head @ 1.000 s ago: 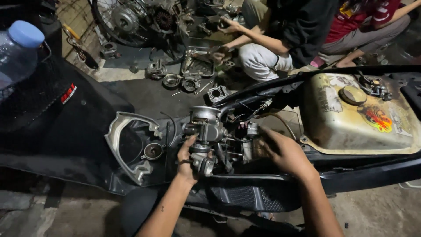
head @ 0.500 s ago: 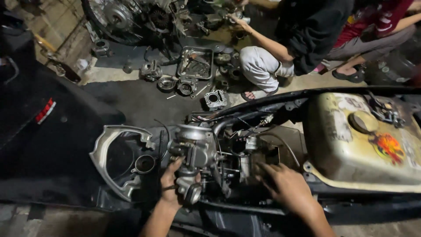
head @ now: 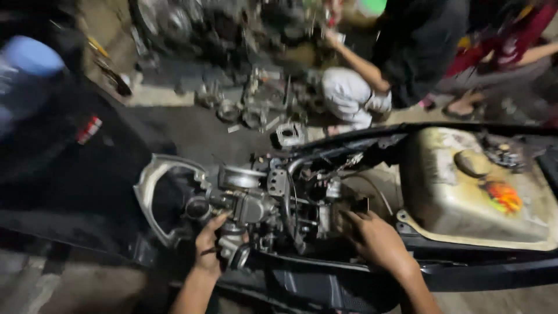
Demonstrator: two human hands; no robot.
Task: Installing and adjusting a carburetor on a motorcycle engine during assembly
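Gripping the carburetor [head: 241, 206] at frame centre, the left hand [head: 208, 247] steadies it while the right hand [head: 378, 241], fingers curled, works beside the engine bay; next likely needs wiggling it free.

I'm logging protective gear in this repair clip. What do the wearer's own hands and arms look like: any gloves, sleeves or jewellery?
Both are bare. The left hand has no glove, and its forearm shows no sleeve up to the frame edge. The right hand is also ungloved, with a bare forearm. No watch, ring or band is visible on either, though the picture is dim and somewhat blurred.
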